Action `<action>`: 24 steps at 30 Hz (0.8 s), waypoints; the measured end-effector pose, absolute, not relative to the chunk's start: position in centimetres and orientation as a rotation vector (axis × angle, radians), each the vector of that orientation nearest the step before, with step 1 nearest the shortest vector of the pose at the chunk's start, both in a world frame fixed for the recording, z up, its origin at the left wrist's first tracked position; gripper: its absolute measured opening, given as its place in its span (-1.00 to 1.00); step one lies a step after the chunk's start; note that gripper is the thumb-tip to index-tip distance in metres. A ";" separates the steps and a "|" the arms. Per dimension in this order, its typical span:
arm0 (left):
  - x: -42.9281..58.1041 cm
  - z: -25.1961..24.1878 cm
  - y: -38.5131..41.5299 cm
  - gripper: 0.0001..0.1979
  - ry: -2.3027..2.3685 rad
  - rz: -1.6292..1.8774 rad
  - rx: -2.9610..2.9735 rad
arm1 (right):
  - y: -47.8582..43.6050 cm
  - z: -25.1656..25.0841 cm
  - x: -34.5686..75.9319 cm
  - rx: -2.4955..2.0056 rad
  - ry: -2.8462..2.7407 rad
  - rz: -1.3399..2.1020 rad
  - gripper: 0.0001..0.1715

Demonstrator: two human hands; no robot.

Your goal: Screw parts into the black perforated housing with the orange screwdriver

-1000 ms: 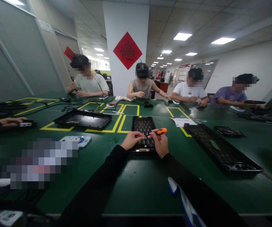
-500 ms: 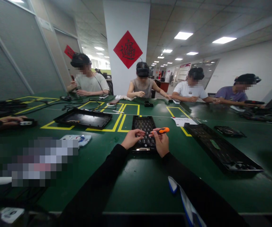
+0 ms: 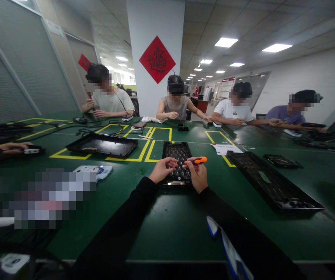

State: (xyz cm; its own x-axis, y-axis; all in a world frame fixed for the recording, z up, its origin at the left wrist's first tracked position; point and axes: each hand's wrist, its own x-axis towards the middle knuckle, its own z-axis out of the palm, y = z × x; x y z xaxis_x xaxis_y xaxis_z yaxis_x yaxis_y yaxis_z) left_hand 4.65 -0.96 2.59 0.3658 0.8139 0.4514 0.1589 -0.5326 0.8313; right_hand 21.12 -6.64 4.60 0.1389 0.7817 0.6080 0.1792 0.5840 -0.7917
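A black rectangular casing (image 3: pixel 178 147) lies on the green table straight in front of me. Rows of small shiny shapes fill its inside, and a silvery strip (image 3: pixel 176 183) runs along its near end. Over the casing's right side, my right hand (image 3: pixel 198 175) grips a screwdriver (image 3: pixel 200 160) with an orange and black handle, which points up to the right. The screwdriver's tip is too small to make out. My left hand (image 3: pixel 164 170) is at the casing's left side, thumb and fingers drawn together in a pinch facing the right hand. Whatever is between those fingertips cannot be seen.
A long black tray (image 3: pixel 275 182) with loose small parts lies to the right, beside a paper sheet (image 3: pixel 227 149). Another black tray (image 3: pixel 109 146) sits at the far left. Cables (image 3: pixel 53 132) cross the table there. Another person's hand (image 3: pixel 16 147) reaches in at left; several people sit opposite.
Both hands stay over the casing in nearly the same pose. The screwdriver handle has shifted very slightly to the left.
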 end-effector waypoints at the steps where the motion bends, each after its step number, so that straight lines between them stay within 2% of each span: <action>1: 4.7 2.6 -1.0 -0.64 0.837 1.188 1.914 | -6.6 4.6 21.1 -0.891 -1.388 0.527 -0.74; 9: 4.8 2.7 -1.2 -0.55 0.816 1.194 1.846 | -5.7 4.3 21.3 -0.886 -1.273 0.643 -0.68; 24: 4.7 3.0 -1.3 -0.65 0.781 1.178 1.983 | -3.1 3.0 22.7 -0.865 -1.100 0.930 -0.65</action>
State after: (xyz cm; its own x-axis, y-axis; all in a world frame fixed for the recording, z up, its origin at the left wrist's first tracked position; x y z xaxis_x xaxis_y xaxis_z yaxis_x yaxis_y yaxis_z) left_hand 4.69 -1.34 2.96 0.4071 0.7735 0.4857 0.1457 -0.5800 0.8015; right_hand 22.70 -3.10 2.96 0.1847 0.9239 0.3350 -0.1765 0.3665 -0.9135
